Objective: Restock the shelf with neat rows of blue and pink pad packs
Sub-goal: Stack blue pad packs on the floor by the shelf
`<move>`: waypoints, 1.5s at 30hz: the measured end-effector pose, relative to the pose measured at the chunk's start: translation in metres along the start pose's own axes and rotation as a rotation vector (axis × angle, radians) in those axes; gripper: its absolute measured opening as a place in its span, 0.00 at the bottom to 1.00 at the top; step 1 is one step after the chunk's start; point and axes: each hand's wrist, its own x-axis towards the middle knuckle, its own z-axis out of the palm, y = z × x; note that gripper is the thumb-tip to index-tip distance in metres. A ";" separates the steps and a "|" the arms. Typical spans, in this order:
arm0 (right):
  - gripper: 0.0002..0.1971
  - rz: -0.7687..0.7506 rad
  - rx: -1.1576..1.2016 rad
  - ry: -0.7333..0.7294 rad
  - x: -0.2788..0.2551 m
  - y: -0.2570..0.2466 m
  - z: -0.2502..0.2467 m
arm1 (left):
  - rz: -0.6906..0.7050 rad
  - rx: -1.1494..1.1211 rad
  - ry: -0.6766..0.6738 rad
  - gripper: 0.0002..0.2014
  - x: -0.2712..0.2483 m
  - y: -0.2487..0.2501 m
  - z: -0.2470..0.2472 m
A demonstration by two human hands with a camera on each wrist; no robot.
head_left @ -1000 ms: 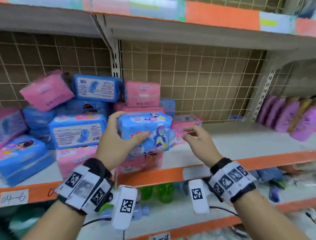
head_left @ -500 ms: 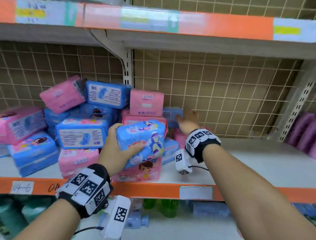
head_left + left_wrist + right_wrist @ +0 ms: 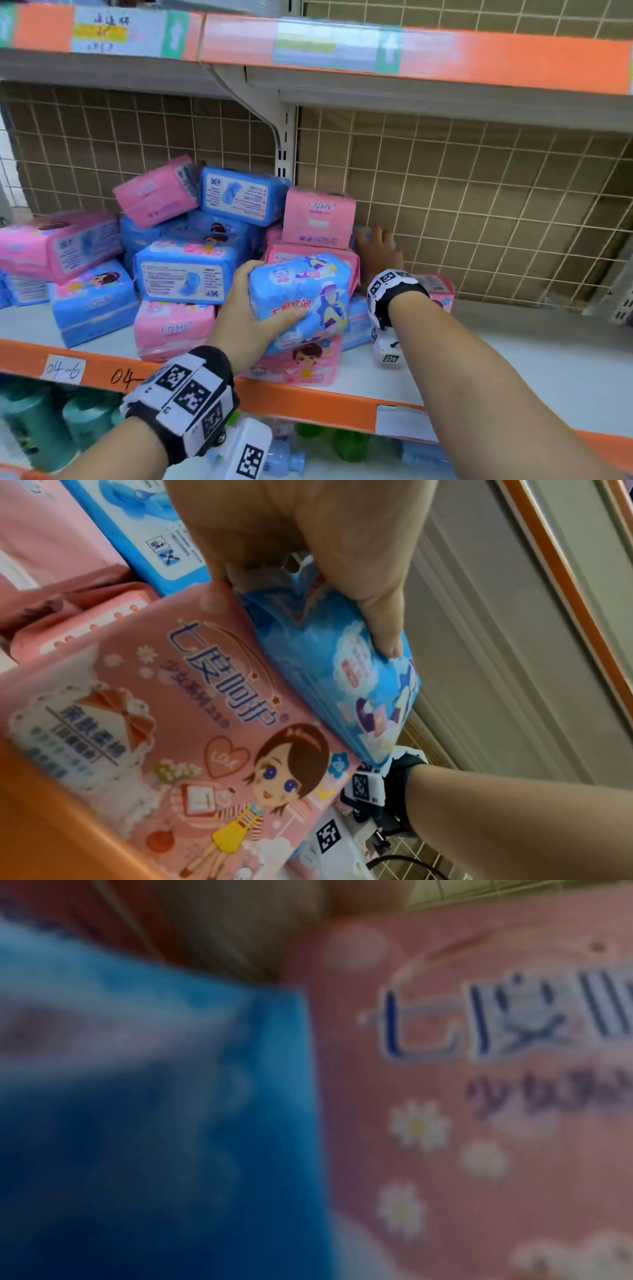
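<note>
Blue and pink pad packs lie in a loose heap on the left half of the white shelf (image 3: 513, 346). My left hand (image 3: 274, 291) grips a blue pack (image 3: 308, 294) from its left end, thumb on the front, just above a pink pack (image 3: 301, 363) with a cartoon girl. The left wrist view shows the same grip, my left hand (image 3: 301, 623) on the blue pack (image 3: 342, 683) over the pink pack (image 3: 205, 723). My right hand (image 3: 376, 253) lies on a blue pack (image 3: 359, 234) at the back, beside an upright pink pack (image 3: 318, 219). Its fingertips are hidden. The right wrist view is blurred.
A wire mesh back (image 3: 479, 205) closes the shelf, with a slotted upright (image 3: 286, 154) in the middle and an upper shelf (image 3: 428, 99) overhead. The shelf's right half is bare. An orange front edge (image 3: 308, 401) carries labels. Bottles (image 3: 342, 442) stand on the shelf below.
My right hand went from the shelf front, beside the held blue pack, to the back behind the pink stack and stays there. The left hand keeps its grip on the blue pack.
</note>
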 end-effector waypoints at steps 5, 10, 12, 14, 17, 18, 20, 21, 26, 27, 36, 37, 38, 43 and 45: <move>0.31 0.102 0.210 0.025 0.003 0.013 -0.004 | -0.037 -0.052 -0.018 0.34 0.003 0.000 -0.001; 0.35 0.321 0.736 0.143 -0.015 0.043 -0.032 | -0.038 -0.082 -0.012 0.37 0.005 -0.004 -0.001; 0.30 0.392 0.994 0.211 -0.034 0.053 -0.044 | -0.050 -0.113 -0.025 0.39 0.006 -0.005 -0.003; 0.25 0.377 1.156 0.284 -0.058 0.060 -0.055 | -0.048 -0.116 -0.027 0.41 0.007 -0.006 -0.003; 0.20 0.403 1.321 0.315 -0.095 0.062 -0.058 | -0.041 -0.106 -0.019 0.39 0.008 -0.009 -0.003; 0.19 0.443 1.376 0.295 -0.107 0.061 -0.056 | -0.037 -0.103 -0.020 0.37 0.008 -0.009 -0.003; 0.22 0.501 1.476 0.268 -0.126 0.057 -0.049 | -0.030 -0.103 -0.029 0.37 0.008 -0.011 -0.002; 0.25 0.510 1.509 0.263 -0.133 0.055 -0.045 | -0.025 -0.095 -0.025 0.36 0.008 -0.012 -0.002; 0.42 0.528 1.398 0.233 -0.145 0.051 -0.045 | 0.039 0.275 0.040 0.34 0.023 0.002 -0.007; 0.36 0.536 1.347 0.218 -0.146 0.051 -0.047 | 0.045 0.369 0.019 0.36 0.027 0.009 -0.009; 0.22 0.596 1.670 0.273 -0.187 0.031 -0.065 | -0.105 0.018 -0.133 0.37 0.024 0.016 -0.015; 0.21 0.593 1.701 0.260 -0.196 0.027 -0.065 | -0.081 -0.036 -0.112 0.35 0.018 0.014 -0.016; 0.20 0.588 1.725 0.248 -0.205 0.024 -0.066 | -0.061 -0.082 -0.107 0.35 0.013 0.012 -0.016; 0.06 0.599 1.778 0.212 -0.247 0.008 -0.075 | -0.066 -0.284 -0.148 0.47 -0.022 0.011 -0.033; 0.06 0.612 1.765 0.173 -0.262 -0.001 -0.080 | -0.094 -0.323 -0.190 0.48 -0.040 0.008 -0.048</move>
